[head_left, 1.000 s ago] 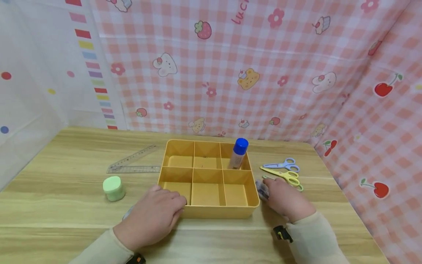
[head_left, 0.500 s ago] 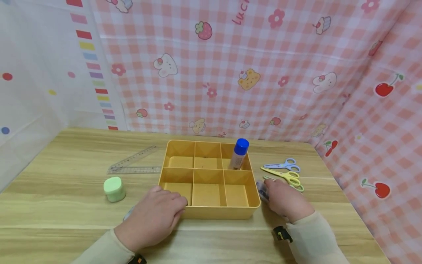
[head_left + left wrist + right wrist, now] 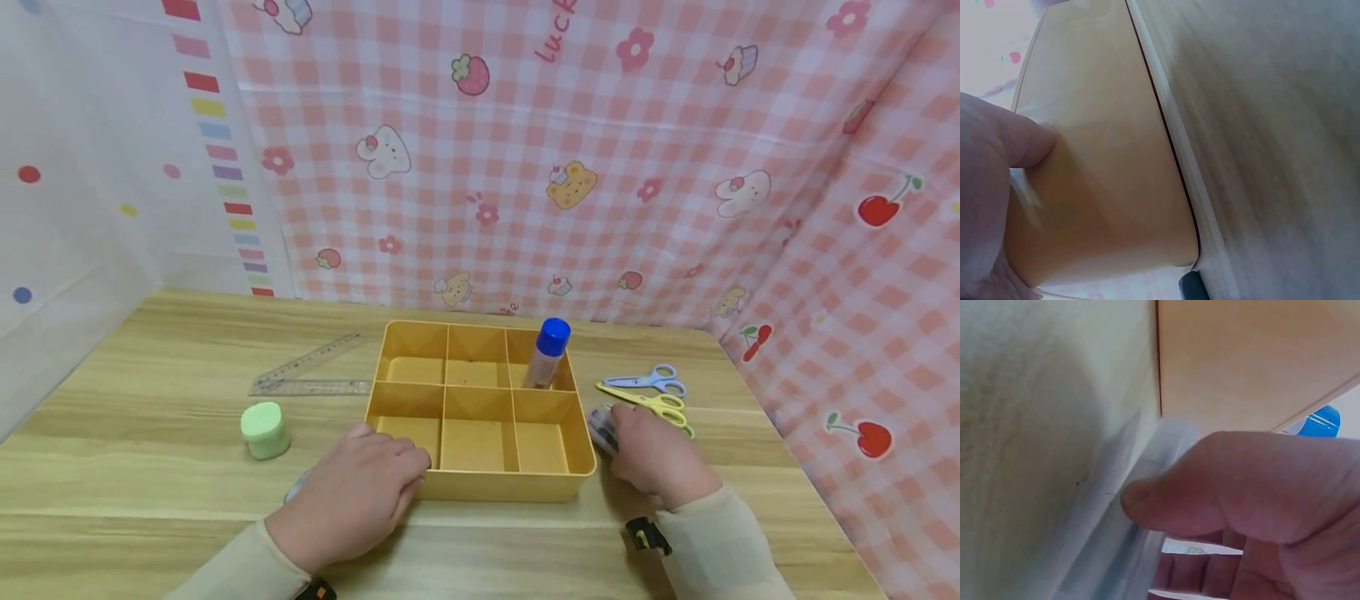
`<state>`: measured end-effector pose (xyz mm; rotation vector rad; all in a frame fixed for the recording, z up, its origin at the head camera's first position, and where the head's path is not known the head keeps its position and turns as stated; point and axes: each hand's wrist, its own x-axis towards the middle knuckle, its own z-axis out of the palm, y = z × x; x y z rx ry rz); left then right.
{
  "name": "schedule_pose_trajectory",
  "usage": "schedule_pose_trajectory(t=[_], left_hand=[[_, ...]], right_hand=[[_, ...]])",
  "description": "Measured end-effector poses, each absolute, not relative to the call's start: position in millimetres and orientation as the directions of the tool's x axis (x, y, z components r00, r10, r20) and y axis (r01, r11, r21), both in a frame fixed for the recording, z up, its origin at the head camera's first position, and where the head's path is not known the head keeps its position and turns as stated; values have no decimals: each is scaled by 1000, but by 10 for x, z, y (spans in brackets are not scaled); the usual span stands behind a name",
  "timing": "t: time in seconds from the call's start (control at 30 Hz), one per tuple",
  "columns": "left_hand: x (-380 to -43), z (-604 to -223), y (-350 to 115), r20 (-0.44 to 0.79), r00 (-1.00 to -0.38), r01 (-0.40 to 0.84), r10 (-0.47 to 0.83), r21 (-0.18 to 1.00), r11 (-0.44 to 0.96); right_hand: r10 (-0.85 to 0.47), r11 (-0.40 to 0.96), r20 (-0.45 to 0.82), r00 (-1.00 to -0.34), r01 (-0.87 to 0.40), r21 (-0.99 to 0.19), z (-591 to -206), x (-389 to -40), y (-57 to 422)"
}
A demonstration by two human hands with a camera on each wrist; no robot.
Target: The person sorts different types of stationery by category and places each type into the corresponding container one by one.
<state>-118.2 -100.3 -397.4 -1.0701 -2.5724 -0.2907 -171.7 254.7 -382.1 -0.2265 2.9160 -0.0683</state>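
A yellow six-compartment organizer box [image 3: 498,487] sits mid-table, with a blue-capped glue stick [image 3: 551,350] upright in its back right compartment. At the box's near left corner, my left hand [image 3: 352,492] grips the wall. Its thumb [image 3: 1032,144] lies on the outer face in the left wrist view, and the other fingers reach over the rim. Just beyond the box's right side, my right hand [image 3: 656,450] holds a clear plastic item [image 3: 603,428]. In the right wrist view the thumb presses on this long, see-through piece [image 3: 1125,544], low by the tabletop; its exact kind cannot be told.
Blue scissors [image 3: 648,381], yellow scissors [image 3: 652,402] and a mostly hidden green-handled pair [image 3: 688,431] lie to the right. Left of the box are clear rulers [image 3: 315,387] in a V shape and a pale green squarish container [image 3: 265,431]. A greyish item [image 3: 297,486] shows beside my left hand.
The clear item in my right hand has tipped up slightly and covers more of the green scissors. My left hand keeps its grip on the box. The head view has shifted a little.
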Motion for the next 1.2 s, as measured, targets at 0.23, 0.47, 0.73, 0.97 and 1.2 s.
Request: schedule_pose_trajectory(t=[0.23,0.47,0.73,0.97,1.2], left_hand=[[-1184,-3979,-995,385,-654,723,651,63,688],[-1178,-3986,-994,362,-663,719,655,65,692],[-1187,-3966,-981,353,-669,716,654,71,694],[-1190,-3974,-999,364,-667,716,650,71,695],[-1194,-3977,-1011,372,-663,717,650,66,694]], right_hand=[[-126,990,-116,-985,-118,-75,-3711,-1663,2531],[-100,985,-6,-995,-98,-140,-3576,-1626,2527],[-94,979,161,-982,-120,-162,-3283,-1605,2473],[-127,964,290,-949,-186,-189,-3017,-1647,2300],[-187,914,320,-929,-284,-289,-2815,-1721,2068]])
